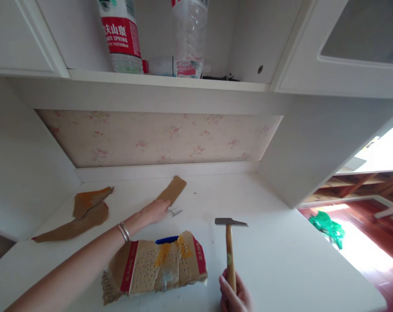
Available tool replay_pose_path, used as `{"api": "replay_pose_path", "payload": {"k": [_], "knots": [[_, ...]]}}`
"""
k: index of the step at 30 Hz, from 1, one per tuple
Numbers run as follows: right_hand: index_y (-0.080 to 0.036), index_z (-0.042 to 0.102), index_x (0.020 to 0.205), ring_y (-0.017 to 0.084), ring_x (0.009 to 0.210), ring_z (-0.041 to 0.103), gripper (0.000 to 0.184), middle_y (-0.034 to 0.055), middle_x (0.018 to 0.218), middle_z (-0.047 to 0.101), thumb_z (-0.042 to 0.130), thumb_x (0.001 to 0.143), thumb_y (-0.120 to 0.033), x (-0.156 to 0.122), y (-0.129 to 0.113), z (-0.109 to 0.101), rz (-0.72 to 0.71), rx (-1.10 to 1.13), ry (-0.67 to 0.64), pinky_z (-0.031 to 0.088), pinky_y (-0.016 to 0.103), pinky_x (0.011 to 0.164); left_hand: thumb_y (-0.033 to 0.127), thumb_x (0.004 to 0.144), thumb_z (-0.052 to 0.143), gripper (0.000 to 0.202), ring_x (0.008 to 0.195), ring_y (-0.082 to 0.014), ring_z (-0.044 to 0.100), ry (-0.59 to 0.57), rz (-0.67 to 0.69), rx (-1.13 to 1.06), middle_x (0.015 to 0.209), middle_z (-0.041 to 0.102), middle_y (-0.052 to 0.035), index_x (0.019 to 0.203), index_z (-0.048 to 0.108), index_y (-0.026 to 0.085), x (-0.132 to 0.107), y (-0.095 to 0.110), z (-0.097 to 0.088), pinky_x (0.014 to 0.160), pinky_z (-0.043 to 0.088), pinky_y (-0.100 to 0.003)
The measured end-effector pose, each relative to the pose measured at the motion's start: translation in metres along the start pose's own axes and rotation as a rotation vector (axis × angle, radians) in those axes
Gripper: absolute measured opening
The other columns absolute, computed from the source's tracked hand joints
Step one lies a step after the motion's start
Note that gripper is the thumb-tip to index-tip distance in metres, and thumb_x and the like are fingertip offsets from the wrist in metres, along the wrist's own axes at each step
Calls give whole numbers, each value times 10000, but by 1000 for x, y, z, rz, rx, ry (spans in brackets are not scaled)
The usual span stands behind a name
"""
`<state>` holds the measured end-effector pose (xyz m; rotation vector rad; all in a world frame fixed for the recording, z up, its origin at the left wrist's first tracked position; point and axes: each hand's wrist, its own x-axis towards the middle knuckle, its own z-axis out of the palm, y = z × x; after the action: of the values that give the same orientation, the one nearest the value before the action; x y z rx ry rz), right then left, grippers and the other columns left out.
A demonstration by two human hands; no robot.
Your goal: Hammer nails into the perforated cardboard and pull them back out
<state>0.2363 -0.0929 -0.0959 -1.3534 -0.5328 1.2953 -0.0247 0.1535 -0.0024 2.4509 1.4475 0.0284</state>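
Note:
My left hand (155,211) reaches far across the white desk (274,242). Its fingertips are closed together at a few small metal nails (175,212) lying next to a perforated cardboard strip (172,190). Whether the fingers hold a nail is hidden. Bracelets ring that wrist. Low in the view, my right hand (234,297) is wrapped round the wooden handle of a hammer (229,247), whose metal head points up and away from me. A torn, punctured cardboard box (154,266) with red and blue print lies flat between my arms.
Torn brown cardboard scraps (82,214) lie at the left of the desk. On the shelf above stand a red-labelled water bottle (122,37) and a clear empty bottle (190,37). A cabinet side panel (313,147) closes the right. Red floor with a green bag (326,227) lies beyond.

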Motion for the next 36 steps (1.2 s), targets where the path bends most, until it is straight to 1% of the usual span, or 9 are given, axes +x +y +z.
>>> {"api": "replay_pose_path", "payload": {"k": [5, 9, 11, 14, 18, 21, 24, 32, 36], "knots": [[-213, 523, 780, 11, 273, 247, 564, -161, 410, 333, 774, 645, -699, -2, -2, 3, -3, 18, -29, 221, 127, 274, 174, 856, 513, 169, 762, -204, 686, 150, 8, -90, 819, 730, -27, 893, 674, 212, -11, -1, -11, 713, 495, -275], [-225, 517, 814, 23, 275, 224, 527, -160, 375, 328, 744, 695, -686, -6, -6, 7, 10, 15, -20, 234, 120, 257, 221, 938, 416, 263, 911, -180, 684, 315, 11, -176, 1039, 717, -46, 1044, 656, 206, -35, 7, -30, 842, 496, -268], [-226, 521, 825, 30, 274, 233, 507, -152, 357, 344, 725, 723, -678, -8, -9, 7, 20, -3, -24, 256, 124, 254, 257, 987, 338, 313, 882, -162, 679, 379, 21, -217, 1065, 689, -44, 1064, 638, 210, -57, 21, -40, 847, 505, -269], [-223, 526, 833, 40, 275, 250, 504, -138, 349, 372, 713, 733, -680, -11, -16, 7, 40, -40, -39, 279, 136, 253, 306, 1018, 343, 279, 774, -150, 677, 461, 89, -318, 933, 676, -12, 1071, 608, 235, -96, 53, -45, 777, 536, -266], [-224, 520, 872, 50, 280, 266, 478, -131, 356, 396, 694, 767, -656, -16, -21, 8, 50, -88, -43, 286, 143, 255, 270, 1007, 445, 192, 923, -160, 699, 494, 219, -337, 1019, 707, -17, 1127, 594, 268, -129, 98, -27, 856, 548, -243], [-223, 518, 890, 51, 281, 261, 464, -133, 357, 402, 675, 790, -648, -19, -22, 8, 44, -121, -32, 287, 142, 256, 204, 992, 460, 180, 897, -149, 716, 509, 255, -357, 991, 728, -13, 1102, 592, 261, -133, 116, -6, 839, 563, -232], [-222, 514, 895, 53, 282, 265, 460, -136, 358, 401, 665, 800, -646, -21, -22, 9, 35, -144, -24, 286, 142, 255, 162, 954, 497, 182, 818, -147, 733, 569, 271, -345, 945, 750, -9, 1081, 598, 245, -130, 118, 4, 790, 587, -233], [-219, 510, 904, 56, 277, 268, 442, -134, 358, 408, 651, 816, -628, -19, -25, 12, 21, -158, -18, 284, 149, 252, 177, 917, 578, 192, 802, -146, 764, 576, 286, -353, 981, 792, 16, 1056, 682, 258, -132, 108, -15, 802, 612, -214], [-222, 511, 911, 56, 280, 264, 426, -138, 361, 399, 648, 827, -617, -19, -26, 13, 21, -162, -20, 285, 149, 251, 218, 937, 582, 184, 839, -140, 761, 508, 260, -470, 1015, 787, 19, 1076, 692, 268, -128, 110, -4, 834, 610, -214]]}}
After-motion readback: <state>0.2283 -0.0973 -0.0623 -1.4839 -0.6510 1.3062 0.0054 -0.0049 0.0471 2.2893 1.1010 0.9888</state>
